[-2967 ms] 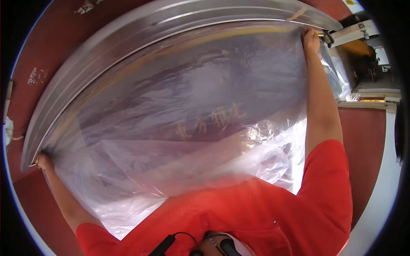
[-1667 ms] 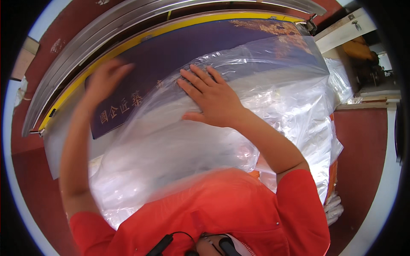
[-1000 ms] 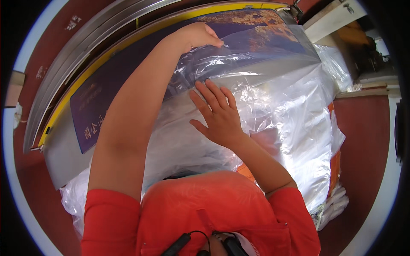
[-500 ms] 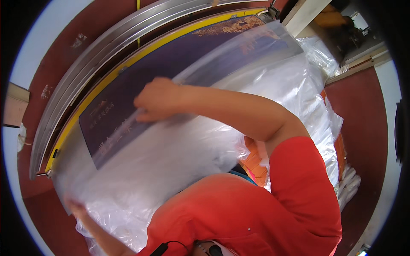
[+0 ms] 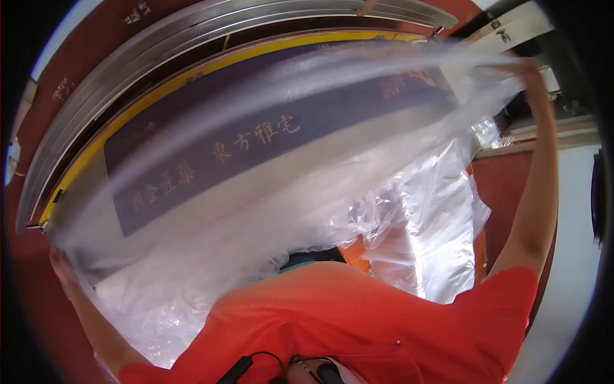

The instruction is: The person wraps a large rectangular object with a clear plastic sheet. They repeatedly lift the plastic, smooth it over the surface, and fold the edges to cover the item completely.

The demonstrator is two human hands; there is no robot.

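A clear plastic sheet point(image 5: 211, 224) is stretched wide in front of me, blurred by motion. At the far right, my right hand point(image 5: 528, 72) is raised and closed on the sheet's gathered end. Low on the left, my left hand point(image 5: 62, 265) is closed on the opposite edge; its fingers are smeared. Under and behind the film lies a dark purple panel point(image 5: 198, 157) with pale lettering and a golden foliage picture at its right end. Part of the panel shows through the film. A yellow frame edge point(image 5: 121, 131) runs along the panel's far side.
Long silver metal rails point(image 5: 160, 41) curve past the far side. Crumpled plastic film point(image 5: 441, 211) hangs at the right over an orange surface point(image 5: 358, 253). A red and white wall point(image 5: 511, 185) stands at the right, beside an opening with dark objects.
My right arm has swung from across the panel out to the far right, drawing the film along and lifting it. My left hand has shifted up and left.
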